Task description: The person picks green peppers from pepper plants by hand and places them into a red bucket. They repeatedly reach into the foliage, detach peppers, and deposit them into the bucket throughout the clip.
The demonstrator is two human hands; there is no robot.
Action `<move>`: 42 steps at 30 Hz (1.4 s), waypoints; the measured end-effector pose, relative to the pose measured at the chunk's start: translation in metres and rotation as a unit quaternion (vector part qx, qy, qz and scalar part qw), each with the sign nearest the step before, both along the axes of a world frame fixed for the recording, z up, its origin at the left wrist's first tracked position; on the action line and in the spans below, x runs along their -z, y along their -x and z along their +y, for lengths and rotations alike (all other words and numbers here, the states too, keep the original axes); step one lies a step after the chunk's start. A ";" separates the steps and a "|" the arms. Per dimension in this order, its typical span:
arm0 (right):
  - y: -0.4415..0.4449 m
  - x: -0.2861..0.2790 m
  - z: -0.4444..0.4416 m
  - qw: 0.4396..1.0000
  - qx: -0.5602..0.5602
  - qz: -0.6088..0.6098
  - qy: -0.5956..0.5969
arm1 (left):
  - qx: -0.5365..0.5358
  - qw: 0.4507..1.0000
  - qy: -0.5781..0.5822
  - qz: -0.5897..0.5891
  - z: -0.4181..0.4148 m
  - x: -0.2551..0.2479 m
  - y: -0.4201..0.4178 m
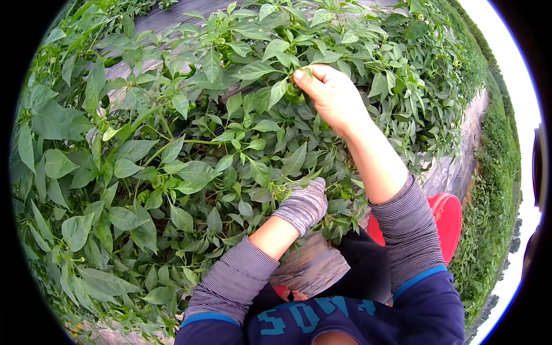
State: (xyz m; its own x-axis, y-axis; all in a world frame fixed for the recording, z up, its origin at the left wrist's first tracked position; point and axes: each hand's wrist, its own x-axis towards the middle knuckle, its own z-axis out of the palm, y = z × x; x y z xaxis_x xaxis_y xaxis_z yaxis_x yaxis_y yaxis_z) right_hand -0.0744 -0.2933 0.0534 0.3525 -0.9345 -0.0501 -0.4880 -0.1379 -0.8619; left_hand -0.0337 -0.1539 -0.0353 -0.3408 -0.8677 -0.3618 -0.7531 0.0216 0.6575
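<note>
My right hand [332,95], bare, reaches into the upper foliage of a pepper plant [254,127]. Its thumb and forefinger are pinched together at a leafy shoot, right by a green pepper [295,93] that hangs partly behind leaves. The fingers hide just what part of the plant is between them. Lower and closer to my body, my left hand [305,202] wears a grey knit glove. It is curled among thin stems and leaves, its fingertips out of sight, so whether it grips a stem does not show.
A red bucket [448,224] stands to the right, partly behind my right sleeve. More green peppers [225,49] hang among the leaves farther off. Plastic mulch film [312,261] covers the ground by my legs. Another green crop row [496,172] runs along the right.
</note>
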 end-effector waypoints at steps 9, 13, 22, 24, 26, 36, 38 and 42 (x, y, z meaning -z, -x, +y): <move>0.039 -0.001 -0.015 0.905 0.057 -0.281 -0.314 | -0.014 1.000 0.018 0.008 0.002 0.008 0.000; 0.037 0.003 -0.012 0.923 0.045 -0.233 -0.304 | -0.009 1.000 0.002 -0.004 0.001 0.005 -0.001; 0.067 -0.015 0.021 0.927 0.046 -0.284 -0.239 | 0.006 0.999 -0.033 -0.008 -0.001 -0.007 -0.003; 0.106 -0.034 0.047 0.931 0.122 -0.330 -0.093 | -0.002 0.999 -0.048 -0.013 -0.001 -0.006 -0.005; 0.173 -0.046 0.072 0.934 0.223 -0.270 0.072 | -0.006 0.999 -0.050 -0.018 0.000 -0.006 -0.005; 0.437 -0.022 0.178 0.725 0.317 0.532 0.301 | 0.000 0.998 -0.059 -0.026 -0.005 -0.008 0.001; 0.368 -0.017 0.137 0.826 0.271 0.379 0.315 | -0.007 0.998 -0.056 -0.027 -0.001 -0.005 0.002; 0.157 -0.011 0.057 0.949 0.034 0.157 0.272 | 0.004 0.997 -0.066 -0.028 0.001 0.001 0.000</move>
